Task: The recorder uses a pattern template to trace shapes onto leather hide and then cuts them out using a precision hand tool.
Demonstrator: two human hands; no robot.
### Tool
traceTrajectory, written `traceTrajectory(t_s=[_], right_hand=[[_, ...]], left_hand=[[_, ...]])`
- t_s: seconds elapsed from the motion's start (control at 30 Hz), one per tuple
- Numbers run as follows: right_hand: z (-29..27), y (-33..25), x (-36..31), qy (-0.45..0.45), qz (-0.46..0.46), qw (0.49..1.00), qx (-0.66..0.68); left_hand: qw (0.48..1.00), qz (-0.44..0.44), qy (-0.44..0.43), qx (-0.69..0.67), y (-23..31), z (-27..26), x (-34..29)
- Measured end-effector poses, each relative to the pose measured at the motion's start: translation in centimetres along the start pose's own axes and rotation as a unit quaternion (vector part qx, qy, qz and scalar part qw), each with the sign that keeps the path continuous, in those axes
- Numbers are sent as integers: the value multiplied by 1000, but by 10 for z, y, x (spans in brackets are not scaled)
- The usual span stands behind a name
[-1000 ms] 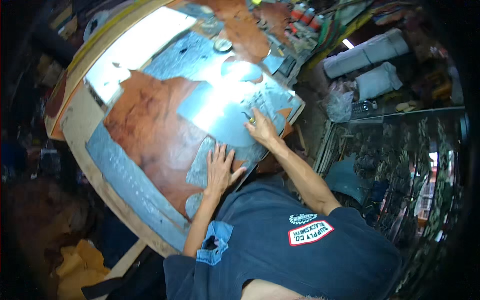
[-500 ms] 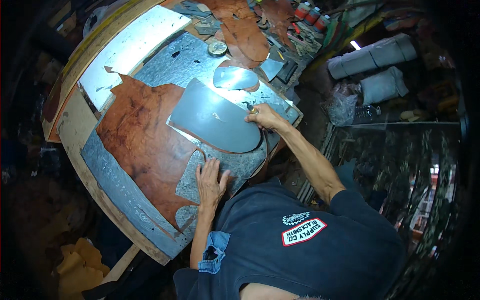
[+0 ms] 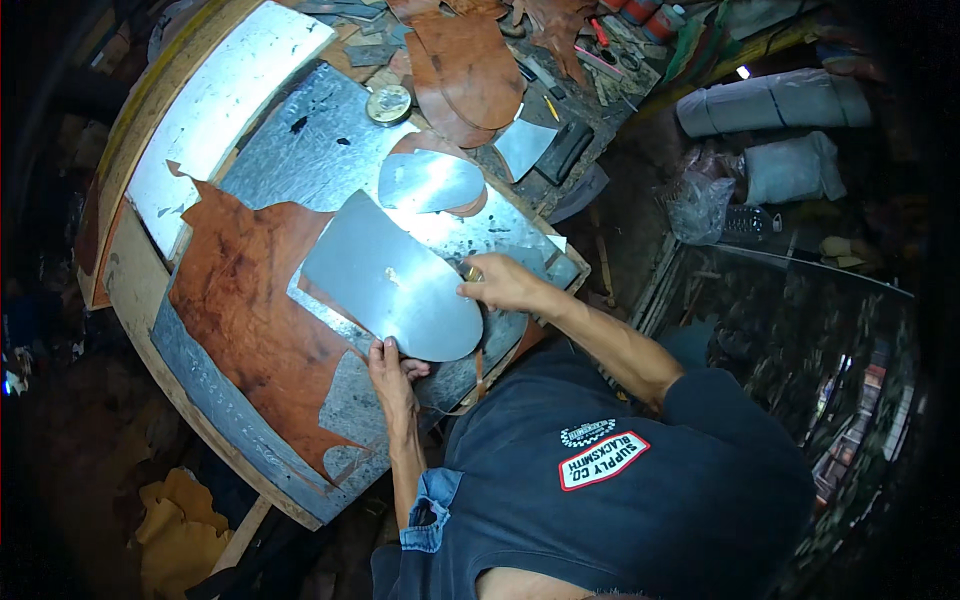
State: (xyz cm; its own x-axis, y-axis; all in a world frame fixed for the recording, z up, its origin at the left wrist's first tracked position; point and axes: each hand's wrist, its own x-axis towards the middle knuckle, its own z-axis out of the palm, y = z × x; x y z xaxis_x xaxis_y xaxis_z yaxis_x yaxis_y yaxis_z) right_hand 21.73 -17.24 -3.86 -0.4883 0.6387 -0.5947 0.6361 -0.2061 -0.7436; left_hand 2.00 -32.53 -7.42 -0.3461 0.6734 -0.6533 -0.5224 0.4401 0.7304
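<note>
A grey sheet-metal template (image 3: 350, 265) with one rounded end lies across the work board, brown leather showing along its lower left edge. My left hand (image 3: 396, 385) grips the near edge of the template, fingertips on the rim and thumb to the right. By the rounded end, my right hand (image 3: 503, 283) is closed around a small knife (image 3: 470, 272); only a brass-coloured part of it shows, the blade being hidden. To the left spreads a large brown leather hide (image 3: 245, 300). Beyond the template rests a smaller rounded metal template (image 3: 428, 180) on brown leather.
A round metal-rimmed disc (image 3: 388, 105) sits on the grey metal sheet (image 3: 310, 140). Cut leather pieces (image 3: 465, 75), a black case (image 3: 566, 153), a yellow pencil (image 3: 552, 108) and bottles (image 3: 664, 22) crowd the far side. Wrapped rolls (image 3: 775, 103) lie at right.
My left hand has moved from lying flat on the board to gripping the template's edge. The template has shifted toward me. My right hand stays by its rounded end. The view has also shifted.
</note>
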Motion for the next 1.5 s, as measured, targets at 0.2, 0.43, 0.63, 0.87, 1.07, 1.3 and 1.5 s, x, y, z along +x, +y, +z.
traceTrajectory(t_s=[0.2, 0.43, 0.63, 0.87, 1.07, 1.3, 1.5], right_hand=[[-63, 16, 36, 311, -158, 922, -170], [-113, 13, 71, 253, -47, 911, -324], [-193, 15, 128, 387, -51, 880, -271], [-260, 11, 189, 369, 123, 896, -215], [-273, 36, 210, 384, 97, 901, -180], [-286, 54, 227, 295, 43, 938, 178], [-271, -5, 207, 466, -111, 875, -68]], left_hand=[[993, 53, 13, 109, 2, -1, 4], [744, 282, 106, 596, 30, 13, 16], [700, 204, 229, 644, 33, 22, 40], [929, 186, 224, 230, 55, 35, 53], [950, 154, 273, 7, 51, -2, 73], [979, 85, 166, -85, 63, -21, 85], [973, 124, 140, 134, 60, -12, 84]])
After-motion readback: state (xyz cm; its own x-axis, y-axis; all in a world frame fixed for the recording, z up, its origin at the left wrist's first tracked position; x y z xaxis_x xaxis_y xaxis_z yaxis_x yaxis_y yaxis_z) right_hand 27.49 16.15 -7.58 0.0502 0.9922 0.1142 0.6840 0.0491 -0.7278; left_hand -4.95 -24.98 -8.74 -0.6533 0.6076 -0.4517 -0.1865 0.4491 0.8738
